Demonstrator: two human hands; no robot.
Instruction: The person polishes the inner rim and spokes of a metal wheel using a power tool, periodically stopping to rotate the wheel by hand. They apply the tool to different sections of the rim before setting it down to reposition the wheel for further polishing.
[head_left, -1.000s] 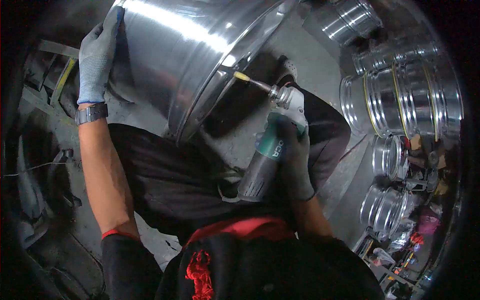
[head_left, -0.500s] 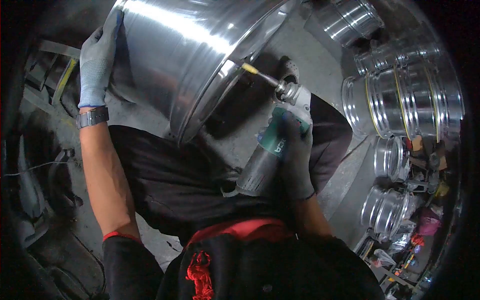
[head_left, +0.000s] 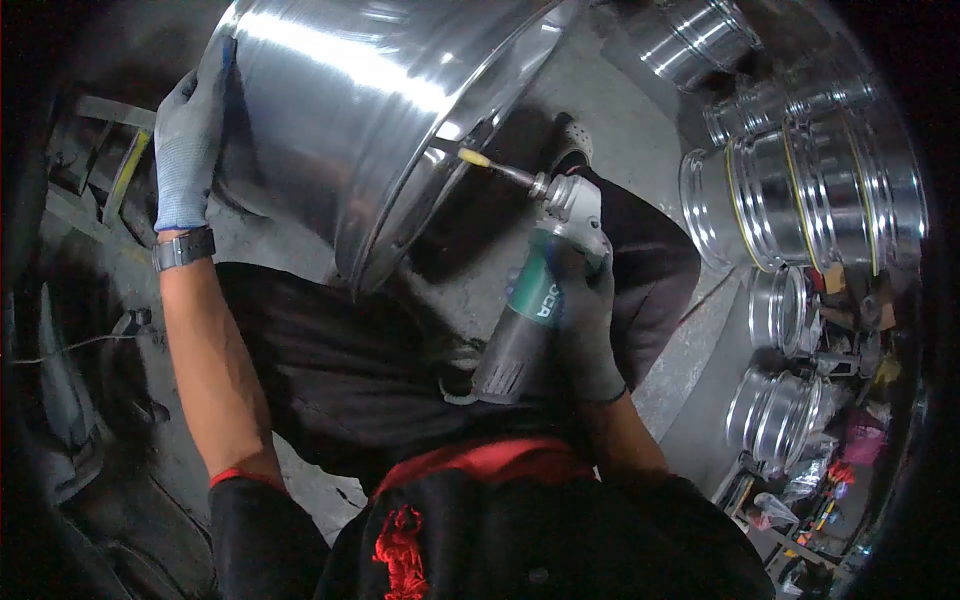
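The polished wheel rim (head_left: 350,110) fills the upper left of the view, tilted, with its barrel resting toward the person's lap. Its top is cut off by the frame, and its open face is turned away to the right, so the inside cannot be seen. Bright glare along the barrel hides any fine surface marks. The grinder (head_left: 540,295) points up and to the left at the rim's lower lip. Its yellow tip (head_left: 472,158) sits right at that lip, in shadow, and actual contact is hard to make out. The lettering on the grinder's green band is partly covered by fingers. The right hand (head_left: 585,320), in a dark glove, is wrapped tightly round the grinder's body, fingers fully closed about it. The left hand (head_left: 185,150), in a grey glove, lies against the rim's left wall with fingers stretched out long rather than curled. Its palm side is hidden against the metal. A wristwatch (head_left: 183,248) sits on the left wrist, just below the glove cuff. Dark trousers (head_left: 330,350) spread under the rim, and a shoe (head_left: 570,140) shows just beyond the grinder's head on the grey floor (head_left: 620,110). More shiny rims (head_left: 800,190) stand stacked at the right, well apart, and dim clutter below them is too small to identify.
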